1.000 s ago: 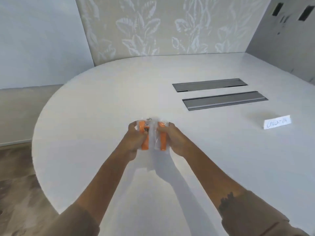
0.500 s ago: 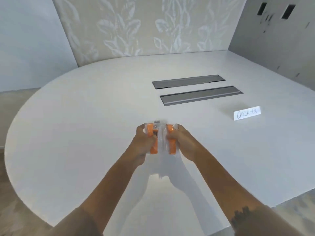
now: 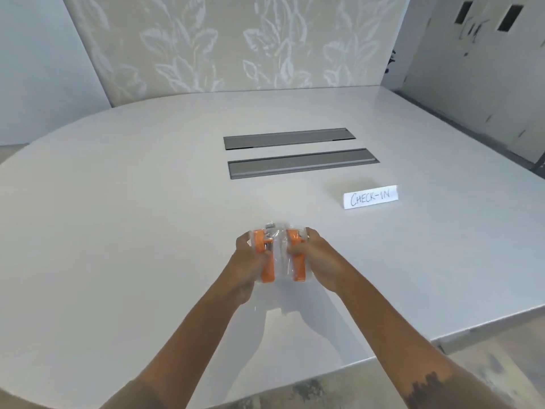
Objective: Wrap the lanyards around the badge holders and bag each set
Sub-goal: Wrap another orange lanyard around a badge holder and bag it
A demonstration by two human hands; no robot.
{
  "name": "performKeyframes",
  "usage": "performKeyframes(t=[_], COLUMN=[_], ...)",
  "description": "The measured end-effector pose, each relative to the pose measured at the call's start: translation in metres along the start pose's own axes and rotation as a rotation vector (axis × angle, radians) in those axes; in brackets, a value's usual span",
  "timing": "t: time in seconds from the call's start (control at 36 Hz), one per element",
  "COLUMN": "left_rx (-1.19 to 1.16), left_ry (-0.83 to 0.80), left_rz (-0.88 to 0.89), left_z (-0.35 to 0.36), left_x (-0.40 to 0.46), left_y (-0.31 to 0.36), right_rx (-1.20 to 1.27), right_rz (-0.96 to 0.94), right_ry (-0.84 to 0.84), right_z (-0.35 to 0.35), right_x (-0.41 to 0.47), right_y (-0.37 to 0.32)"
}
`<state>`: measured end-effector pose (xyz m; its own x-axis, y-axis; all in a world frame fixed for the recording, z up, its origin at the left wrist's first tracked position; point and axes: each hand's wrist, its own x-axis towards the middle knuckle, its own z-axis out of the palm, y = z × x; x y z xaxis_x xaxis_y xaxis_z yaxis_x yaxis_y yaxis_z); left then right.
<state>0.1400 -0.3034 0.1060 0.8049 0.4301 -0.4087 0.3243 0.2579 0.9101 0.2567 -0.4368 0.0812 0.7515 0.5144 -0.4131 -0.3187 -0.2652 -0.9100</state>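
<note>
Over the white table (image 3: pixel 118 231), just below centre, our left hand (image 3: pixel 246 267) grasps one orange-wrapped bagged set (image 3: pixel 265 258), and right beside it our right hand (image 3: pixel 317 261) grasps a second orange set (image 3: pixel 296 258). At two o'clock from them stands a CHECK-IN card (image 3: pixel 370 196); two grey cable hatches (image 3: pixel 303 165) lie at twelve.

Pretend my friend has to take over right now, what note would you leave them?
Left hand: grips one orange lanyard bundle in clear plastic.
Right hand: grips the other orange lanyard bundle, also in clear plastic.
Both bundles are held side by side just above the white table, near the CHECK-IN sign.
Done: both lanyards look wrapped up, with clear plastic around them.
Left: I cannot tell if the bags are closed, so check that, then set them down. No other sets are in view.
</note>
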Motion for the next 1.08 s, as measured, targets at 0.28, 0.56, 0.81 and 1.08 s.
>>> performKeyframes(t=[0.28, 0.56, 0.81, 1.08], left_rx=[-0.001, -0.010, -0.011, 0.051], left_ry=[-0.113, -0.174, -0.044, 0.060], left_rz=[-0.040, -0.056, -0.063, -0.100], left_z=[0.081, 0.149, 0.233, 0.296], left_x=[0.046, 0.079, 0.113, 0.116], left_y=[-0.003, -0.007, -0.030, -0.024], right_rx=[-0.025, -0.011, -0.042, -0.261], right_rz=[-0.021, 0.014, 0.047, 0.033], right_ry=[0.036, 0.082, 0.015, -0.084], right_z=[-0.089, -0.167, -0.242, -0.300], right_x=[0.029, 0.046, 0.067, 0.083], right_y=[0.011, 0.015, 0.014, -0.001])
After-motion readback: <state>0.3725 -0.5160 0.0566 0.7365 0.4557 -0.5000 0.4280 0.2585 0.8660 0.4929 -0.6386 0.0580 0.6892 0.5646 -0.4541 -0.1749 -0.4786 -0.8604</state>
